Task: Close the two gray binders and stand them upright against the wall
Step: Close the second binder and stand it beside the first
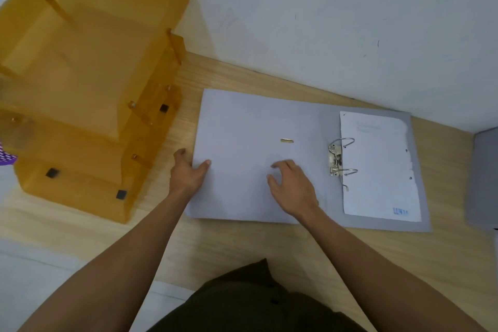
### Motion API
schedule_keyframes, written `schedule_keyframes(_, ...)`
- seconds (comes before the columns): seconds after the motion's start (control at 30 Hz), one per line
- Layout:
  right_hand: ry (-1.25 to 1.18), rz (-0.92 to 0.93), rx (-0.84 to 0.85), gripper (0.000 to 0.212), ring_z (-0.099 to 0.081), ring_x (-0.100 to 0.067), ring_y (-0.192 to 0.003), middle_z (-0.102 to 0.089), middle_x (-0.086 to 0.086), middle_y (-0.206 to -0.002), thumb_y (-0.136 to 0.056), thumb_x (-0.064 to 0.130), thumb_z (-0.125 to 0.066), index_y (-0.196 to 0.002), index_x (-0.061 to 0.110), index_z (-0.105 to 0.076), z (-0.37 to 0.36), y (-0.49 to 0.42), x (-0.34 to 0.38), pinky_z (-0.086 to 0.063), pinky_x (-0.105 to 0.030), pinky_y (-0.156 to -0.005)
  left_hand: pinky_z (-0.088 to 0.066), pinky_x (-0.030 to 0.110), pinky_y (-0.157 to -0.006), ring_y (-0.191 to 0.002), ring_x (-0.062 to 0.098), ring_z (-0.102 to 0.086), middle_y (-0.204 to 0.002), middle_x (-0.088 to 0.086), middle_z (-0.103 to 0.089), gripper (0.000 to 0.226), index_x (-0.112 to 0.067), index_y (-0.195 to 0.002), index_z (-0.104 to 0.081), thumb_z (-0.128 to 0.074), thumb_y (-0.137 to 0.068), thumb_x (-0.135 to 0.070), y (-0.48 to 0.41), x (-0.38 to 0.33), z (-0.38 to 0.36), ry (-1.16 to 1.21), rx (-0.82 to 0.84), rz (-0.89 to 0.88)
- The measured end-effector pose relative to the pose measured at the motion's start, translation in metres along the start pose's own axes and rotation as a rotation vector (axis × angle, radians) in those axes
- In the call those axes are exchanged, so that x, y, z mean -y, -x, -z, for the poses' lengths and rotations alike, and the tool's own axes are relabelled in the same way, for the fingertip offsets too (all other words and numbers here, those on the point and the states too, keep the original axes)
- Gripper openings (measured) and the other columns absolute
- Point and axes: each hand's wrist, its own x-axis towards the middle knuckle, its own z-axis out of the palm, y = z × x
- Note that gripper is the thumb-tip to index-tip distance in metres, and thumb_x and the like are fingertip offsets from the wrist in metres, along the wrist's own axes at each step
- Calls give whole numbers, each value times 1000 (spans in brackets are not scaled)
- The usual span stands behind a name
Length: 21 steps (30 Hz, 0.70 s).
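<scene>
Far left on the wooden bench (242, 245): amber stacked letter trays (89, 83), well clear of the work. Just right of them, left hand (188, 172) at the outer left edge of the open binder's cover (242, 148): thumb lying on top of the cover, fingers at or just past its rim, possibly curled beneath, though not resolvable from this view. Grip loose, pinching nothing firmly yet.

Open gray binder (331, 121) flat on the bench, close to the wall (323, 21), long axis running left to right, spine roughly mid-right. Right hand (293, 188) above the cover's middle, fingers spread and slightly bent, empty; contact with the cover uncertain.

Further right: ring mechanism (338, 162) with rings apparently parted, then a torn-edged sheet (377, 164) on the right leaf. Far right edge: part of the second gray binder (483, 178), mostly out of frame.

Judgement: left hand nearer the free edge, so best placed to lift the cover and swing it rightward over the rings. Closing not yet begun; neither binder upright.
</scene>
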Motion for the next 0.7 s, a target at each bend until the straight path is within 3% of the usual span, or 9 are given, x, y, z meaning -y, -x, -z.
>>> schedule_keyframes(0.13,-258,3,168,59,-18,-22,-154,-17,4,-168,-100,46,-46,-155,27,-34,-6,-14,25,-22,-42,-123,-53,44,-97,-119,31,-63,-145,9,-57,76,-27,-157,-25,-66,-94,-37,22,5,11,20,134,-120)
schedule_keyframes(0.27,-267,-26,285,65,7,-35,-156,0,6,-171,-100,54,-40,-159,34,-22,-12,-12,55,-8,-60,-123,-56,40,-88,-107,21,-63,-142,2,-57,70,-29,-155,-29,-65,-95,-34,44,4,23,58,156,-201)
schedule_keyframes(0.37,-276,-19,320,66,12,-37,-155,3,8,-170,-99,57,-39,-159,38,-18,-14,0,67,-7,-66,-119,-58,36,-82,-108,20,-64,-137,-4,-56,68,-31,-153,-32,-66,-94,-35,64,5,37,86,143,-262)
schedule_keyframes(0.5,-420,1,338,68,14,-33,-155,6,10,-170,-98,61,-38,-158,42,-12,-3,14,73,-4,-64,-121,-58,53,-92,-115,24,-66,-141,1,-60,62,-33,-147,-40,-68,-92,-34,86,-9,49,186,144,-301)
schedule_keyframes(0.6,-529,-6,326,71,8,-26,-156,4,10,-170,-98,62,-37,-159,40,-11,19,20,73,-5,-54,-124,-60,48,-91,-113,19,-68,-139,-1,-61,53,-31,-147,-42,-63,-98,-28,105,-34,39,277,142,-366)
schedule_keyframes(0.7,-641,81,263,70,-1,-10,-156,-6,9,-170,-99,60,-37,-160,36,-14,48,29,68,-9,-42,-126,-59,40,-91,-111,13,-71,-137,-3,-63,43,-31,-143,-46,-55,-101,-36,127,-67,19,428,193,-407)
